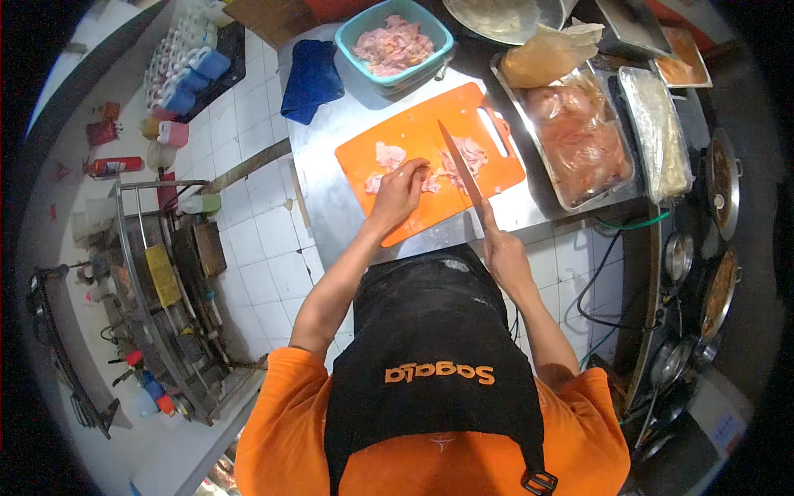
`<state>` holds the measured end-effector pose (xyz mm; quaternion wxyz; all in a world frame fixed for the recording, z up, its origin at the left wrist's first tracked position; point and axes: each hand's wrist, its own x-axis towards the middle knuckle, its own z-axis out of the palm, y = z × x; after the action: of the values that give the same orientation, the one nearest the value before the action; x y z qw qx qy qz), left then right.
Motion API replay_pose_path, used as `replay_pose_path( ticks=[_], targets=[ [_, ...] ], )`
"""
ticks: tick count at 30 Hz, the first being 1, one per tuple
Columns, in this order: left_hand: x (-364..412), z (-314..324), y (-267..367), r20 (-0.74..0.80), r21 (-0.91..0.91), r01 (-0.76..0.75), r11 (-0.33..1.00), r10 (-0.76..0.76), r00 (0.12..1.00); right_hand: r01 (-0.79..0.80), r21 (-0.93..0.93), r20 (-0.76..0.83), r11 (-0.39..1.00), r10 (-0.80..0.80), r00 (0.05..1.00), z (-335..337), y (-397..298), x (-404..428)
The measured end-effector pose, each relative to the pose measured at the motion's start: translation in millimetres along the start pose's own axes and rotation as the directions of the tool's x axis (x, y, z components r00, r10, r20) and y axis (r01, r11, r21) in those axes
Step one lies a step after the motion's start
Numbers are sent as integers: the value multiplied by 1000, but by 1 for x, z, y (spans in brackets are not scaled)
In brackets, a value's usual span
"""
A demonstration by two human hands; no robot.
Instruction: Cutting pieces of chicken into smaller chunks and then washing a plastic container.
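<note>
An orange plastic cutting board [406, 214] lies on the steel table before me, with its handle slot at the right. My right hand [504, 251] grips a long kitchen knife [460, 162], whose blade points away from me over the pieces of raw meat [472, 155] on the right half of the board. My left hand [400, 189] rests low over the board's middle, fingers curled, close to small meat scraps [430, 185]; whether it pinches one is hidden. Another pale piece of raw meat [389, 155] lies to its upper left.
A turquoise tub [397, 79] of cut meat stands behind the board, beside a dark blue cloth [310, 84]. At right are a metal tray [574, 201] of plastic-covered raw meat and a wrapped tray [656, 136]. The steel table [329, 211] has its near edge at my apron.
</note>
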<state>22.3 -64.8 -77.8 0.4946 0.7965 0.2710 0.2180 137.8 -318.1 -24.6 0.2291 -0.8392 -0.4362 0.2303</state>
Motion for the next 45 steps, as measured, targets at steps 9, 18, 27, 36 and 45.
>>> replay_pose_path(
  ticks=[9,18,27,36,45],
  targets=[
    [13,33,0,215,259,-132,957,76,974,-29,190,-216,981,71,974,-28,6,-27],
    [47,50,34,66,71,-344,936,340,938,-214,255,-261,943,280,924,-46,20,-63],
    [60,67,40,309,407,-535,741,439,844,-182,311,-376,933,296,878,-53,26,-76],
    [66,74,5,427,423,-579,697,410,806,-170,346,-318,923,286,904,-64,37,-69],
    [188,-30,64,-112,-616,264,742,-415,903,-187,358,-301,915,303,904,-77,42,-66]
  ],
)
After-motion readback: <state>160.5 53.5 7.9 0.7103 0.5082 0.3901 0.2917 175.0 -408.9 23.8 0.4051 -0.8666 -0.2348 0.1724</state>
